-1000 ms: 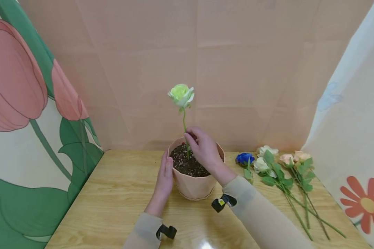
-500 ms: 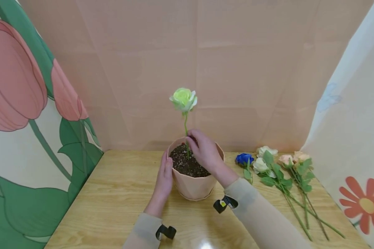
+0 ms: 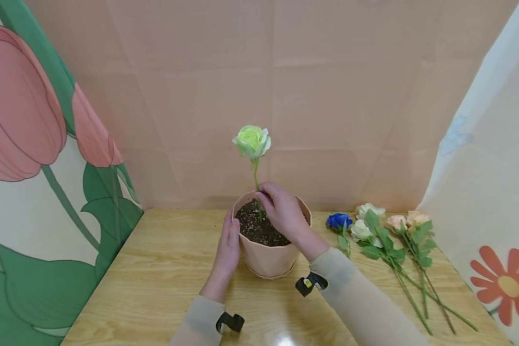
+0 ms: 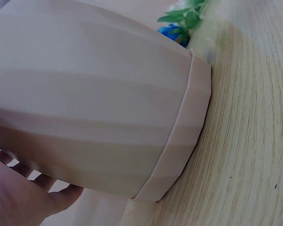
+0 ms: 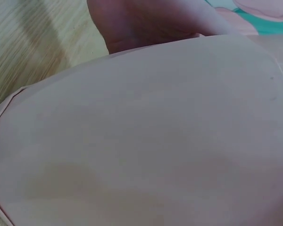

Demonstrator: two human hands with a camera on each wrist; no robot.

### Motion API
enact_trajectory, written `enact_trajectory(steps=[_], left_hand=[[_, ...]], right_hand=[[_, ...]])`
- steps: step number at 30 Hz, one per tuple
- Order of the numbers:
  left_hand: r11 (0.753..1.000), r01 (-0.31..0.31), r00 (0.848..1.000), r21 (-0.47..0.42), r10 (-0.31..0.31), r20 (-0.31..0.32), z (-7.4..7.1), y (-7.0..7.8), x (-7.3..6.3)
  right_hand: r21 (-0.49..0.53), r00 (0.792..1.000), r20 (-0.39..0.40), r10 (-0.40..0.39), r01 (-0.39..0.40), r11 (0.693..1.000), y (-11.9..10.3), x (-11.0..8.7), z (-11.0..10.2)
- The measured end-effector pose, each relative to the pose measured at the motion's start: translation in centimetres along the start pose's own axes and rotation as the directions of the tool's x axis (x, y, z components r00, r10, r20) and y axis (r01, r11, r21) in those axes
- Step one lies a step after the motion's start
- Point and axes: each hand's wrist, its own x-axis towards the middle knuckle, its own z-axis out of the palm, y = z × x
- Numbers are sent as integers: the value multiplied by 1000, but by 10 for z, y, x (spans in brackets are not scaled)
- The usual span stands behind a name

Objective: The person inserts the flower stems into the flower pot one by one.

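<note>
My right hand [image 3: 284,211] pinches the green stem of a pale green rose [image 3: 253,142] between thumb and fingers. The rose stands nearly upright, with the lower end of its stem in the dark soil [image 3: 261,234] of a pink faceted pot [image 3: 270,259]. Against the pot's left side rests my left hand [image 3: 228,242], its fingers extended along the wall below the rim. In the left wrist view, the fingers of my left hand [image 4: 19,197] lie spread against the pot [image 4: 94,94]. The pot's wall [image 5: 141,132] fills most of the right wrist view, where the rose is hidden.
On the right of the wooden table [image 3: 155,278] lie a blue rose [image 3: 339,220], white roses [image 3: 361,230] and peach roses [image 3: 416,218], their stems pointing toward the front. A pink backdrop [image 3: 199,96] rises behind the table. Flower-printed panels flank both sides.
The rose's bloom has dropped a little, and my right hand has moved slightly down with the stem. My left hand has stayed on the pot.
</note>
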Motion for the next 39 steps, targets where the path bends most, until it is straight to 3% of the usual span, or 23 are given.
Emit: enact_trajectory(steps=[6, 18, 28, 39], left_hand=[[999, -37, 999, 10, 37, 2, -1, 0, 3], [1000, 20, 1000, 5, -20, -7, -1, 3, 0], [1000, -1, 1000, -6, 1, 25, 2, 6, 1], [1000, 4, 1000, -17, -4, 31, 1, 5, 0]], right_hand=[[5, 1000, 14, 23, -23, 1000, 0, 0, -2], [-70, 998, 42, -37, 39, 997, 0, 0, -2], [19, 991, 77, 107, -109, 994, 5, -2, -2], [82, 986, 62, 154, -159, 984, 5, -2, 1]])
